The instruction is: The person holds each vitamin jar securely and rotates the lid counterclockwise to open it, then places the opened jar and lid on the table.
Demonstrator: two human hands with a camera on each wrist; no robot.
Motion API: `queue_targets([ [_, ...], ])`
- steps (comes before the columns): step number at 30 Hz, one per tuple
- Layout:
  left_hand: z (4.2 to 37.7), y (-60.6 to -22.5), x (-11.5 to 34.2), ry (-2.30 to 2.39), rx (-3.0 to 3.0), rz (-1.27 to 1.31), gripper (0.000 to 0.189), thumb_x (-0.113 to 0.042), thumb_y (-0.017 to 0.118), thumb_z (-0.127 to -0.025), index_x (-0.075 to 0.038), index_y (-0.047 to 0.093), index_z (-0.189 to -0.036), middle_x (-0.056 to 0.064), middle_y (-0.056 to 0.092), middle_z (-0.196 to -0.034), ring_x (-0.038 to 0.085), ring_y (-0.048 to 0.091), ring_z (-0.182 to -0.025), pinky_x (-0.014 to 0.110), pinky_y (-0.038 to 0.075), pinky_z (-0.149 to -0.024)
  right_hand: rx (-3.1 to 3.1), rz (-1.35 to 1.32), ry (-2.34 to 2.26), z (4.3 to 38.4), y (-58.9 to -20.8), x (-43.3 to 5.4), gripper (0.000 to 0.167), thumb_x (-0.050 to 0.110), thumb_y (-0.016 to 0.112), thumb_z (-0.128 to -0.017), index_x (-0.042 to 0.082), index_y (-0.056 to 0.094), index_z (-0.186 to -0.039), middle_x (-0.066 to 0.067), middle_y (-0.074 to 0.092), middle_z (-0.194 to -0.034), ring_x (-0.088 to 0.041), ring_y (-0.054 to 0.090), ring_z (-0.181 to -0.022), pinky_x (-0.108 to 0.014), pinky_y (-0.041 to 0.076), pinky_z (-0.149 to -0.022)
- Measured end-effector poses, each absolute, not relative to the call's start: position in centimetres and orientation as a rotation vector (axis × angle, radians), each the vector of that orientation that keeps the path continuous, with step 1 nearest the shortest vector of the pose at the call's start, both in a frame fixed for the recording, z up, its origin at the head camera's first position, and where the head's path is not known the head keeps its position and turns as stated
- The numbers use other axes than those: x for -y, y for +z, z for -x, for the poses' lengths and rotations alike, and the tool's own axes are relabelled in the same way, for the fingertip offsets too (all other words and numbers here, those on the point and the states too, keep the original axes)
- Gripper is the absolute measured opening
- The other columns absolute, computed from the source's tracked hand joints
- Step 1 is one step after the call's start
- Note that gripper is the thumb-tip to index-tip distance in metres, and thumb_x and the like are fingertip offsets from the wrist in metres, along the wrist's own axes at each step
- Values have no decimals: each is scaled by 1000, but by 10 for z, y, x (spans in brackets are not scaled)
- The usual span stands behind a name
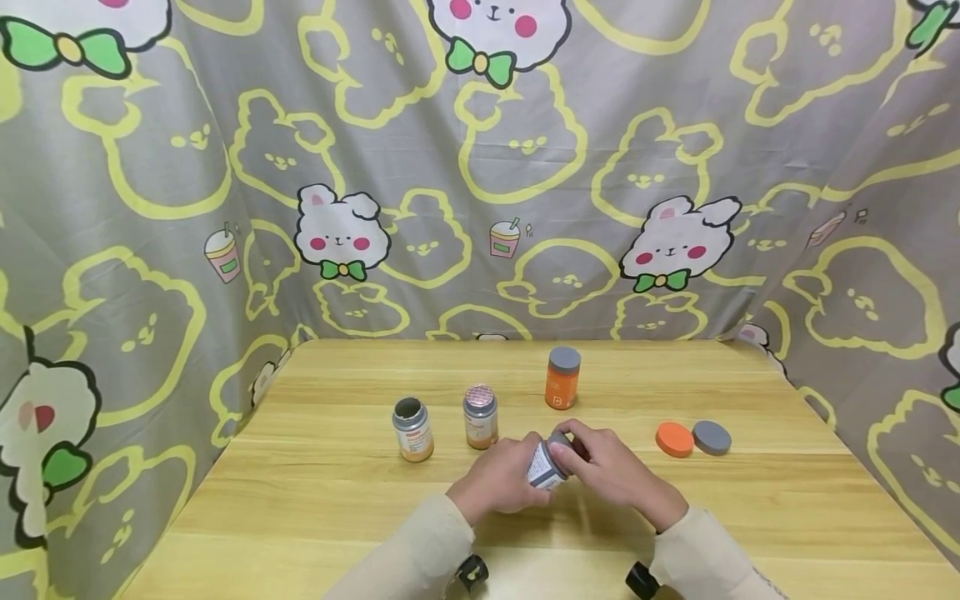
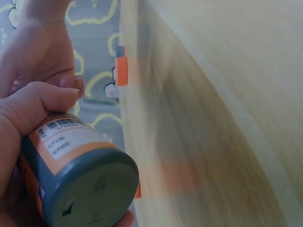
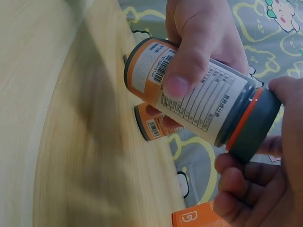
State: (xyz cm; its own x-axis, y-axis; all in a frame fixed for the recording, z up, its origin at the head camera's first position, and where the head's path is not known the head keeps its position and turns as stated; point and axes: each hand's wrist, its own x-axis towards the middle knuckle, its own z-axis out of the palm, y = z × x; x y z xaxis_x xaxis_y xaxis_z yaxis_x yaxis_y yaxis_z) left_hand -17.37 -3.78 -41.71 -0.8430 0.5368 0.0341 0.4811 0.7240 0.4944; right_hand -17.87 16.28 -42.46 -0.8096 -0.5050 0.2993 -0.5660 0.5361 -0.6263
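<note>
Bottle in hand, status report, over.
Left hand grips bottle body. Right hand grips its grey cap, still on. Three other bottles behind, two loose caps right; nothing obstructing.

We see one small bottle [image 1: 545, 467]: grey body, orange band, white printed label with barcode, grey cap [image 3: 253, 125] still on. It's tilted, off the table, near front centre.

Both hands [image 1: 558, 479] around tilted bottle [image 1: 546, 467]
</note>
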Motion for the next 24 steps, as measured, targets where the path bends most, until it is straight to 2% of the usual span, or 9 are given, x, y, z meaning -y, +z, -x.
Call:
queue_targets([
  [9, 175, -418, 40, 782, -2781, -814, 54, -29, 85, -73, -8, 55, -112, -3, 60, -83, 6, 53, -68, 22, 46, -60, 2606, -1083, 1221, 178, -423, -166, 32, 20, 55, -99, 6, 54, -128, 6, 58, -86, -9, 54, -72, -27, 47, -62],
  [14, 176, -420, 41, 771, -2788, -814, 55, -30, 85, -73, -8, 55, -113, -3, 60, -83, 5, 53, -68, 22, 45, -60, 2546, -1164, 1229, 178, -422, -168, 37, 14, 56, -97, 2, 52, -132, 4, 60, -95, -10, 57, -78, -29, 50, -69],
  [16, 177, -421, 41, 770, -2790, -819, 55, -30, 84, -73, -8, 54, -113, -3, 60, -83, 5, 53, -68, 21, 45, -60, 2533, -1169, 1223, 178, -423, -168, 37, 14, 56, -97, 1, 51, -131, 5, 60, -95, -9, 58, -79, -29, 51, -70],
  [24, 176, -420, 40, 755, -2801, -835, 55, -31, 84, -73, -8, 55, -112, -3, 59, -82, 6, 53, -67, 21, 45, -59, 2567, -1047, 1181, 178, -427, -166, 29, 20, 56, -98, 6, 55, -123, 7, 54, -78, -4, 50, -65, -25, 46, -56],
])
